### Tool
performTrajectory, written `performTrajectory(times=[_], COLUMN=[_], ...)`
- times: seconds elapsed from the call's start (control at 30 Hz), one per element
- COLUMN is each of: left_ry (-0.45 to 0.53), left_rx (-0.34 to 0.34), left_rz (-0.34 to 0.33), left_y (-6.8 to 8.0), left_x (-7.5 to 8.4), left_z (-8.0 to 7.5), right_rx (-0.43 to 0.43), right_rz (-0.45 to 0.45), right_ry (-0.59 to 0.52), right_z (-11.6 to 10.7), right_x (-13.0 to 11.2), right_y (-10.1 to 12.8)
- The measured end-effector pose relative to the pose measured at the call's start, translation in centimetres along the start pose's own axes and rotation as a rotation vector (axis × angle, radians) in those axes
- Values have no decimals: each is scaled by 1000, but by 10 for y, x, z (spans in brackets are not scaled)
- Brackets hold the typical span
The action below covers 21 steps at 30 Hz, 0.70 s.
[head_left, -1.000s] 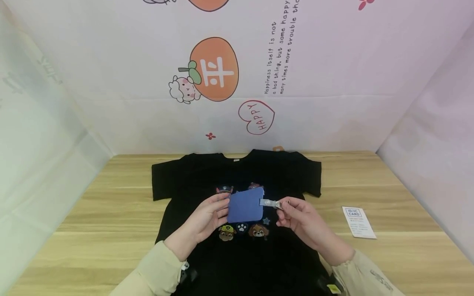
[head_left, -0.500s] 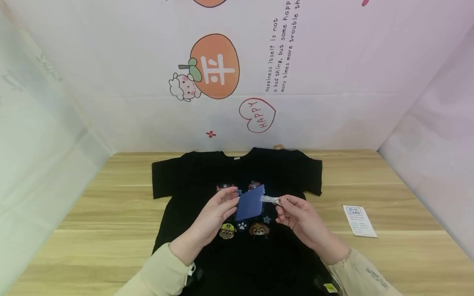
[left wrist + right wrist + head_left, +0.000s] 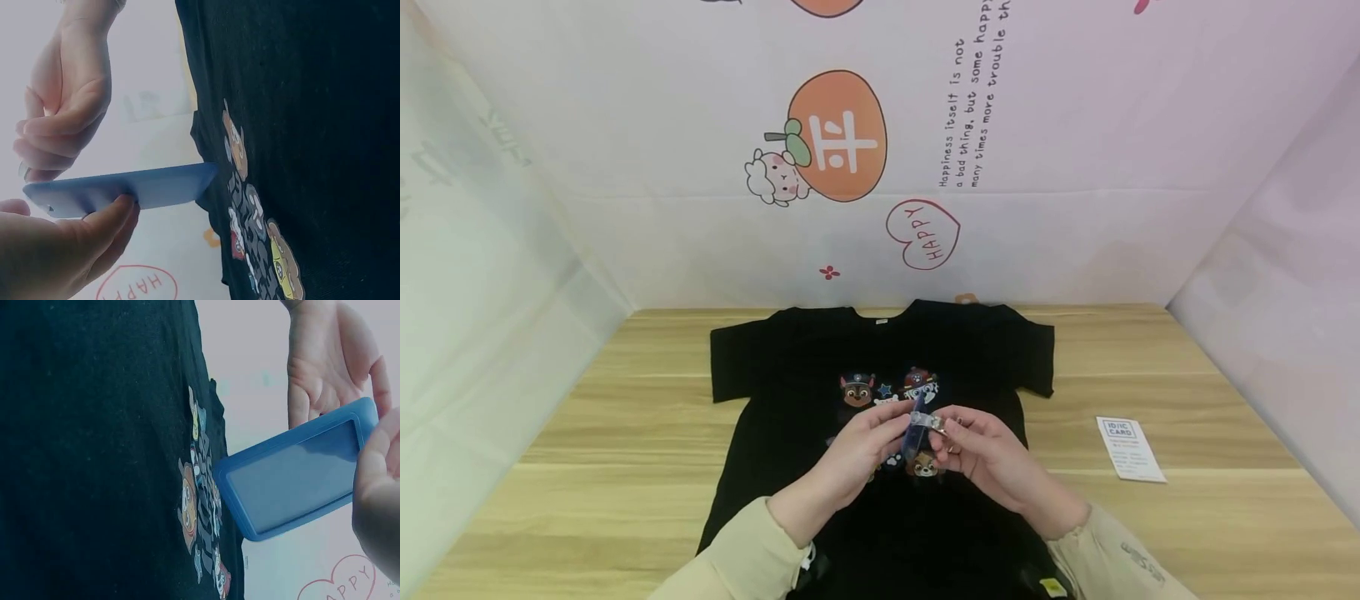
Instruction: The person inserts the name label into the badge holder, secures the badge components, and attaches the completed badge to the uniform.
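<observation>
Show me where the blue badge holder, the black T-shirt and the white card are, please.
blue badge holder (image 3: 294,477): right wrist view, on the pane inside its rim
black T-shirt (image 3: 917,529): head view, on its plain lower front
white card (image 3: 1131,451): head view, on the middle of its printed face

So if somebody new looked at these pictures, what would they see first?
Probably the big black T-shirt spread out in the middle of the table, with cartoon dog faces on its front. Next, the two hands over it, holding a blue card holder and its clip. Then maybe the large orange fruit printed on the white cloth behind the table.
</observation>
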<state>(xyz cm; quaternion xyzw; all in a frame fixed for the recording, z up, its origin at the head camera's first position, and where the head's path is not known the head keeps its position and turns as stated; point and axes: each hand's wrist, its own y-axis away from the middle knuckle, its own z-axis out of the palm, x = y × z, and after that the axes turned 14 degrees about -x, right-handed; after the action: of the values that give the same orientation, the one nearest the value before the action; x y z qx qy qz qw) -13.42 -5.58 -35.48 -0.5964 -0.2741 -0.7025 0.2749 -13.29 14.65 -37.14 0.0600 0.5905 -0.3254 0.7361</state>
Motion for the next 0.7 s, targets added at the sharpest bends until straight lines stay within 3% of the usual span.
performTrajectory(times=[0.2, 0.37, 0.7], left_ry=[6, 10, -13], left_rx=[-19, -42, -74], left_rz=[10, 0, -7], left_y=[0, -1, -1], left_x=[-3, -5, -7], left_z=[-1, 2, 3], right_rx=[-71, -41, 30], right_rz=[38, 104, 218], right_ry=[-23, -20, 234], right_z=[1, 4, 2], right_x=[0, 1, 5], right_y=[-2, -3, -3])
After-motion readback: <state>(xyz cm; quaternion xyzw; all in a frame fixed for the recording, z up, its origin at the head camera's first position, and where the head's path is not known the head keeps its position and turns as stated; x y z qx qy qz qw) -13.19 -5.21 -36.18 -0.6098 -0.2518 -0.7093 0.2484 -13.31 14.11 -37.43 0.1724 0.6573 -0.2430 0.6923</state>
